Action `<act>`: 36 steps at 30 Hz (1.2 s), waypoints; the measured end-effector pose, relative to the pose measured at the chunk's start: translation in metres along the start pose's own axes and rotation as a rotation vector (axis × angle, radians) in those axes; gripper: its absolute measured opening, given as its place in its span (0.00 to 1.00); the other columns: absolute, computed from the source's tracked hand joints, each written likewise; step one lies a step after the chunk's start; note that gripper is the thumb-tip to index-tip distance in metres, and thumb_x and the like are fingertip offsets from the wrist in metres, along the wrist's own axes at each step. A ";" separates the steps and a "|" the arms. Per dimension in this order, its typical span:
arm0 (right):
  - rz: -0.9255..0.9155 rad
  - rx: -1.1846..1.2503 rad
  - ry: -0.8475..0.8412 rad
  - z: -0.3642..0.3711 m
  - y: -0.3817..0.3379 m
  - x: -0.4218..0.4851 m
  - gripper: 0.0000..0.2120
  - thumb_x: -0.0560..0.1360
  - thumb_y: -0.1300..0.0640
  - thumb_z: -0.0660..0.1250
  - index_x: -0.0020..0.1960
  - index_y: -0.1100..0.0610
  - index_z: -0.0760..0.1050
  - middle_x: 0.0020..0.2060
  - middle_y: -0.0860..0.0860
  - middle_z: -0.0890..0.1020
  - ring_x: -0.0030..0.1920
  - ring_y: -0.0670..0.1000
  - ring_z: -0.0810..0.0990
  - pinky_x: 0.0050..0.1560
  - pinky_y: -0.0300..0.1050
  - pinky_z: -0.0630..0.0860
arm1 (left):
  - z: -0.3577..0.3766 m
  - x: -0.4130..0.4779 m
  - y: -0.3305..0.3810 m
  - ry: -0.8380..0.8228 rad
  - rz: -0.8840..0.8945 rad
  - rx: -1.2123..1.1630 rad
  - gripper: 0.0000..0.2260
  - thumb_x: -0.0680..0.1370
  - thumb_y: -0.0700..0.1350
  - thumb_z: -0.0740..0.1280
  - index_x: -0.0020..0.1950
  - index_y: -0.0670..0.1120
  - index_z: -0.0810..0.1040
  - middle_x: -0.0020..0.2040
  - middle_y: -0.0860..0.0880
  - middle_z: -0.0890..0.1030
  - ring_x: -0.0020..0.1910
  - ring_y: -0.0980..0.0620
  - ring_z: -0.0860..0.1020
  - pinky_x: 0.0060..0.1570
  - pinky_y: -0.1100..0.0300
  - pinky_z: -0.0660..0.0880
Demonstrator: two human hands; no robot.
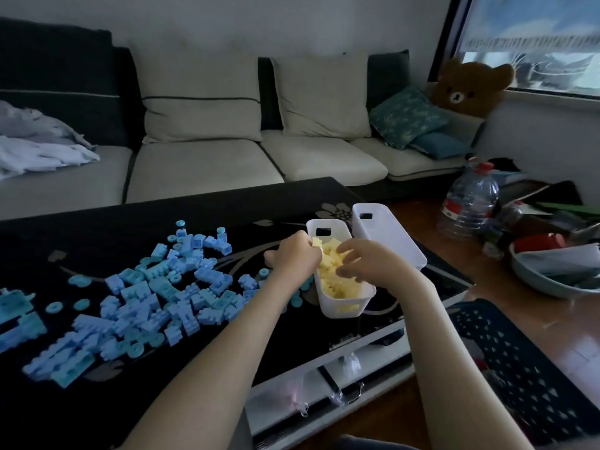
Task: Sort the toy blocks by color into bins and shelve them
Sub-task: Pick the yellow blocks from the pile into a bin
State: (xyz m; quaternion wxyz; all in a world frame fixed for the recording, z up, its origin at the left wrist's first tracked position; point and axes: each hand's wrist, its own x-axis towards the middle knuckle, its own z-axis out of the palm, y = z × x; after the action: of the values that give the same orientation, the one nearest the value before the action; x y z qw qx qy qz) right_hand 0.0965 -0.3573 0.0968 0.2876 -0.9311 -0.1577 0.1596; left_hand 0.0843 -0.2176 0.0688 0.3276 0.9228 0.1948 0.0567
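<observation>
A white bin point(341, 306) full of yellow blocks point(337, 287) stands on the black table point(227, 206). At the bin's left rim my left hand point(293, 256) grips a yellow block point(317, 243). My right hand point(367, 261) hovers over the yellow blocks with fingers curled downward; whether it holds one is hidden. A second white bin point(389, 235) stands behind to the right; its inside is not visible. Several blue and teal blocks point(146, 293) lie scattered across the table's left half.
A sofa point(201, 164) with cushions runs behind the table. To the right, on the wooden floor, stand a large water bottle point(470, 203) and a bowl-like basin point(558, 271) with clutter. The table's lower shelf point(341, 378) shows under its front right edge.
</observation>
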 end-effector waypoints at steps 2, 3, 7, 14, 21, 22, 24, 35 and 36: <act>0.015 0.075 0.018 0.001 0.009 -0.007 0.24 0.75 0.58 0.68 0.69 0.52 0.67 0.61 0.53 0.75 0.53 0.51 0.76 0.52 0.45 0.76 | 0.005 -0.006 0.001 0.021 0.029 0.011 0.05 0.74 0.42 0.57 0.44 0.51 0.70 0.36 0.54 0.72 0.40 0.51 0.71 0.48 0.52 0.60; 0.014 0.073 0.054 0.000 0.012 -0.008 0.24 0.75 0.59 0.67 0.69 0.53 0.66 0.62 0.53 0.75 0.54 0.51 0.75 0.52 0.45 0.75 | 0.007 -0.009 0.002 0.025 0.053 0.021 0.06 0.75 0.42 0.57 0.47 0.52 0.70 0.37 0.55 0.73 0.42 0.51 0.72 0.48 0.52 0.60; 0.028 0.025 0.181 0.003 0.023 -0.008 0.22 0.75 0.61 0.66 0.68 0.56 0.66 0.60 0.55 0.75 0.52 0.51 0.72 0.48 0.43 0.69 | 0.015 -0.018 0.007 0.014 0.163 0.093 0.10 0.77 0.44 0.57 0.54 0.53 0.74 0.50 0.54 0.79 0.53 0.50 0.74 0.49 0.53 0.58; 0.154 -0.054 0.099 0.014 0.038 0.005 0.12 0.74 0.63 0.62 0.57 0.60 0.69 0.44 0.55 0.75 0.40 0.53 0.73 0.35 0.43 0.70 | 0.026 -0.019 0.005 0.045 0.241 0.083 0.12 0.79 0.43 0.57 0.60 0.51 0.74 0.59 0.52 0.75 0.60 0.51 0.72 0.58 0.52 0.59; 0.135 -0.086 0.175 0.022 0.031 0.013 0.11 0.75 0.66 0.57 0.36 0.58 0.64 0.33 0.54 0.71 0.39 0.56 0.73 0.45 0.50 0.76 | 0.027 -0.022 -0.003 0.069 0.140 -0.116 0.19 0.78 0.41 0.62 0.68 0.46 0.66 0.66 0.45 0.68 0.64 0.46 0.68 0.62 0.49 0.68; 0.130 -0.078 0.191 0.020 0.029 0.013 0.13 0.75 0.66 0.57 0.33 0.57 0.62 0.32 0.54 0.69 0.40 0.57 0.73 0.46 0.50 0.76 | 0.025 -0.024 -0.004 0.068 0.132 -0.184 0.18 0.77 0.41 0.62 0.67 0.45 0.67 0.64 0.45 0.69 0.63 0.46 0.69 0.60 0.50 0.71; 0.120 -0.054 0.224 0.018 0.022 0.011 0.15 0.75 0.66 0.57 0.32 0.55 0.60 0.31 0.53 0.69 0.40 0.57 0.73 0.47 0.52 0.77 | 0.020 -0.028 -0.005 0.068 0.115 -0.294 0.15 0.77 0.41 0.61 0.63 0.45 0.68 0.61 0.46 0.71 0.58 0.48 0.72 0.49 0.56 0.73; -0.074 0.114 0.215 0.057 -0.067 -0.004 0.05 0.71 0.67 0.56 0.37 0.60 0.67 0.37 0.58 0.75 0.36 0.58 0.75 0.34 0.47 0.72 | -0.064 -0.069 -0.037 0.151 -0.205 -0.099 0.12 0.81 0.38 0.53 0.63 0.38 0.69 0.58 0.41 0.75 0.53 0.44 0.76 0.39 0.58 0.68; -0.099 0.148 0.199 0.065 -0.076 -0.007 0.04 0.69 0.67 0.55 0.39 0.62 0.68 0.36 0.58 0.76 0.34 0.59 0.76 0.32 0.48 0.71 | -0.073 -0.074 -0.045 0.179 -0.215 -0.058 0.13 0.81 0.37 0.53 0.63 0.37 0.69 0.59 0.41 0.75 0.54 0.44 0.76 0.40 0.58 0.68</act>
State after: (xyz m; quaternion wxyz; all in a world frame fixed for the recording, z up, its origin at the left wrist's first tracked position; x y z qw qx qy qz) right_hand 0.0492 -0.2685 0.0921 0.3773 -0.9097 -0.1618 0.0631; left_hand -0.0150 -0.1724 0.0991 0.3397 0.8779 0.3194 0.1089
